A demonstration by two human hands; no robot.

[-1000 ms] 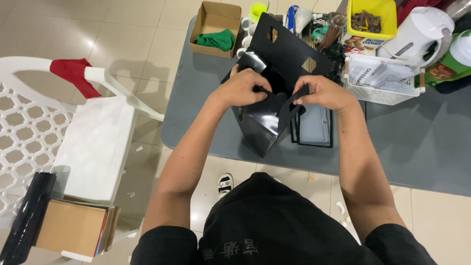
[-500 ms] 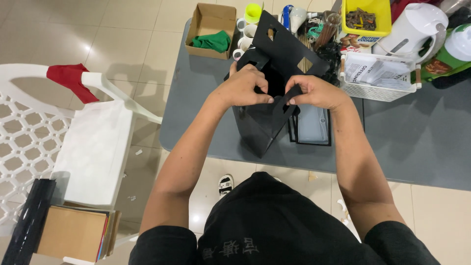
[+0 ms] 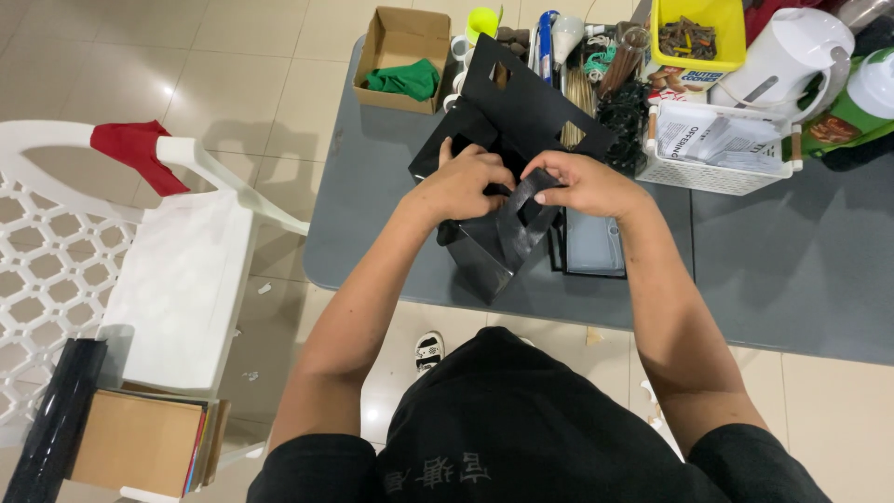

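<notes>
A black cardboard box (image 3: 494, 251) with square cut-out windows stands on the grey table (image 3: 391, 233); its tall flap (image 3: 535, 102) rises behind it. My left hand (image 3: 461, 182) grips the top edge of the box on the left side. My right hand (image 3: 577, 184) pinches a black flap with a cut-out at the box's top right. Both hands meet over the box opening, which hides its inside. A flat grey and black tray (image 3: 594, 247) lies on the table just right of the box.
A small brown carton with green cloth (image 3: 402, 58), a white basket with papers (image 3: 722, 144), a yellow bin (image 3: 697, 33), a white kettle (image 3: 792, 56) and clutter fill the table's far side. A white plastic chair (image 3: 140, 270) with red cloth stands left; a brown box (image 3: 140, 442) below it.
The view shifted slightly. My hands have moved closer together over the box top, and my right hand now folds the cut-out flap down toward the opening.
</notes>
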